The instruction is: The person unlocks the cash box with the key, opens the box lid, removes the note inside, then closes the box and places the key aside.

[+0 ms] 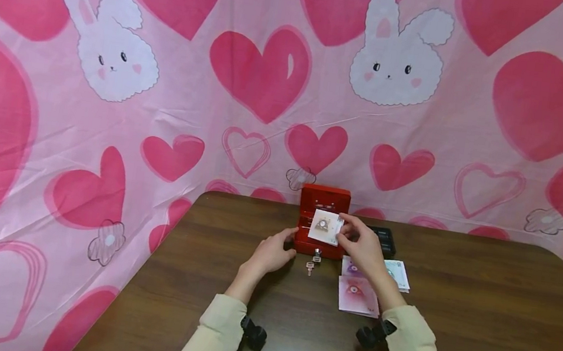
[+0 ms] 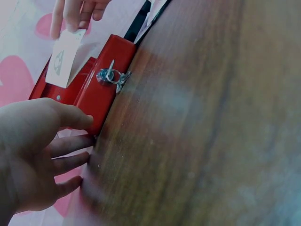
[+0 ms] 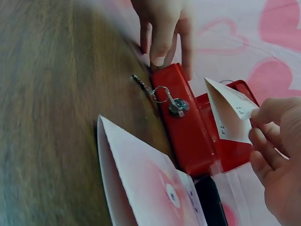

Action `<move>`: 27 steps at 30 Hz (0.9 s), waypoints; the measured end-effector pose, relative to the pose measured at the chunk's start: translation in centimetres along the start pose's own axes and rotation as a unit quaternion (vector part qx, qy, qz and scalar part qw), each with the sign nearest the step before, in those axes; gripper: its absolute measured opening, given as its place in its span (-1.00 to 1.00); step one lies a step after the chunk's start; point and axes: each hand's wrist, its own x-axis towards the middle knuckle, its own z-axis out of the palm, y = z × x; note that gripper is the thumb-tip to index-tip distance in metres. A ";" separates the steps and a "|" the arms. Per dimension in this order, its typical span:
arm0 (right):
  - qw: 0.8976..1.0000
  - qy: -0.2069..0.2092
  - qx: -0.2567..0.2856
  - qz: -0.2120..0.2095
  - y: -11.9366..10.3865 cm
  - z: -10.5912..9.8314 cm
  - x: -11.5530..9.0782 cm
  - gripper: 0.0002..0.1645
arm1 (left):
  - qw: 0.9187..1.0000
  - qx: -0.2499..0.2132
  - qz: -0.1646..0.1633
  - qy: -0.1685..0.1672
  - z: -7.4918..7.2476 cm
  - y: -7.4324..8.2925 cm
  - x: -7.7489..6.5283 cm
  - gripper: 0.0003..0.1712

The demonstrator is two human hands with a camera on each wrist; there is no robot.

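Note:
A small red cash box (image 1: 318,250) stands with its lid (image 1: 325,198) raised at the back of the table. Between thumb and fingers, my right hand (image 1: 364,248) pinches a folded white paper note (image 3: 230,110) with a brown print, held over the box's opening. My left hand (image 1: 271,254) is at the box's left side, its thumb on the front corner and its other fingers loosely extended. In the left wrist view, a key on a ring (image 2: 113,75) sits in the front lock, with another key hanging from it.
Right of the box lies a black tray (image 1: 385,242), partly behind my right hand. In front of it are a folded pink note (image 1: 357,297), a purple note (image 1: 351,266) and a pale green note (image 1: 399,274). A pink heart-printed cloth (image 1: 263,155) hangs behind the table.

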 end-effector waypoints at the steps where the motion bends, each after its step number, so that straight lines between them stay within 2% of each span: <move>1: 1.000 -0.001 0.002 0.000 0.0 -0.2 -0.1 -0.44 | 1.000 0.000 0.000 0.000 0.0 0.0 0.0 -0.34; 11: 0.999 -0.029 0.017 0.004 -0.3 -1.8 -0.7 -0.35 | 1.000 -0.007 -0.011 -0.001 0.1 0.1 -0.1 -0.34; 20: 0.996 -0.070 0.046 -0.014 -0.4 -3.7 -0.9 -0.36 | 1.000 -0.010 -0.007 -0.001 0.0 0.2 -0.2 -0.34; 27: 0.993 -0.104 0.054 0.000 0.0 -5.0 -1.0 -0.38 | 1.000 -0.010 -0.003 -0.006 -0.1 0.0 -0.2 -0.34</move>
